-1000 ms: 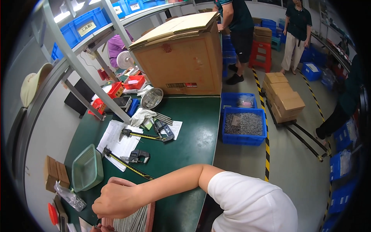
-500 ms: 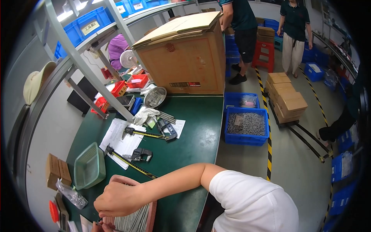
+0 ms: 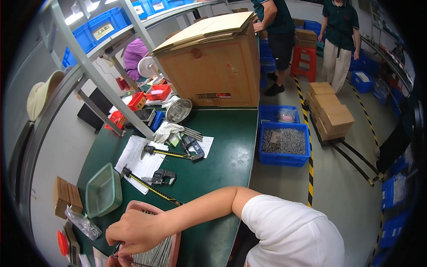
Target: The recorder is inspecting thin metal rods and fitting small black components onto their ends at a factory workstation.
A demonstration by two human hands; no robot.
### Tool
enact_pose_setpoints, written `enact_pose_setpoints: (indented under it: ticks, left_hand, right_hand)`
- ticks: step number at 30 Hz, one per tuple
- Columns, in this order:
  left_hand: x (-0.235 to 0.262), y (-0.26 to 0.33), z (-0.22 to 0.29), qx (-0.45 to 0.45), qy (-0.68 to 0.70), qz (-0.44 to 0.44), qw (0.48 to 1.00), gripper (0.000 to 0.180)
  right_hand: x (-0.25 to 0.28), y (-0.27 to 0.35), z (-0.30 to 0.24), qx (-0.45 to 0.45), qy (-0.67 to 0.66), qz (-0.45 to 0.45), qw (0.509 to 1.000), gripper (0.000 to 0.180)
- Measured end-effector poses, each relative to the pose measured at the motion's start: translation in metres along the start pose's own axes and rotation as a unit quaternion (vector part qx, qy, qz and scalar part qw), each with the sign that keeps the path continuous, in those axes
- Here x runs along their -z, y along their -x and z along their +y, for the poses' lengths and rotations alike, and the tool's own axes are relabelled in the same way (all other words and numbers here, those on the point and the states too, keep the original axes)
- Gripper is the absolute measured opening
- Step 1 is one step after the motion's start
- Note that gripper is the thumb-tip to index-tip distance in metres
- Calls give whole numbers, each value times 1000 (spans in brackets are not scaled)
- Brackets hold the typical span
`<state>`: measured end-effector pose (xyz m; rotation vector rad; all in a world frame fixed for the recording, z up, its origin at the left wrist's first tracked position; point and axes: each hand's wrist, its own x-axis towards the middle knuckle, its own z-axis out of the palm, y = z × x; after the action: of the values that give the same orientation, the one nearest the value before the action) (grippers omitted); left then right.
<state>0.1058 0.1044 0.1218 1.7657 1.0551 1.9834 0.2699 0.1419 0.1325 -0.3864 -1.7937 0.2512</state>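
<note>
My right hand (image 3: 138, 229) reaches across from the right over a pink plastic basket (image 3: 176, 249). Its thumb and fingers are bent around a small dark piece (image 3: 116, 248), too little of which shows to name. In the basket lie many thin grey metal rods (image 3: 155, 254), side by side. Only the fingers of my left hand (image 3: 116, 261) come into view at the lower edge; they are closed just below the dark piece, and what they grip is mostly hidden.
Left of the basket stand a green plastic basket (image 3: 103, 191) and a clear bag of small parts (image 3: 83, 223). Beyond lie calipers (image 3: 153, 187), a micrometer (image 3: 163, 177), papers (image 3: 133, 155) and white gloves (image 3: 167, 131). A large carton (image 3: 213, 71) stands at the back; a loaded cart (image 3: 329, 113) is on the floor.
The fingers of my right hand have spread and shifted slightly, so more of the dark piece shows between the hands. In the background, people have moved a little.
</note>
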Motion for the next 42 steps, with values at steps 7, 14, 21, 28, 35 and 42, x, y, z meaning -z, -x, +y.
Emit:
enact_pose_setpoints:
  ticks: [7, 14, 21, 28, 35, 42]
  left_hand:
    - [2, -1, -5, -26, -12, -6, 1000, 17]
    - [3, 1, -4, -37, -34, -26, 998, 17]
    - [0, 1, 1, -50, -33, -22, 998, 17]
    - [0, 1, 2, -54, -47, -16, 997, 15]
    - [3, 1, 0, -57, -64, -7, 996, 14]
    - [2, 1, -2, -82, -70, -16, 994, 15]
  right_hand:
    - [-2, 0, 0, 9, 11, -6, 1000, 18]
    - [2, 0, -2, -5, 14, -38, 999, 19]
    - [-2, 0, 1, -20, 51, -77, 995, 19]
    - [2, 0, -3, -19, 16, -54, 998, 19]
    - [1, -1, -5, -28, -6, -66, 997, 16]
    - [2, 0, -9, -37, -4, -53, 998, 18]
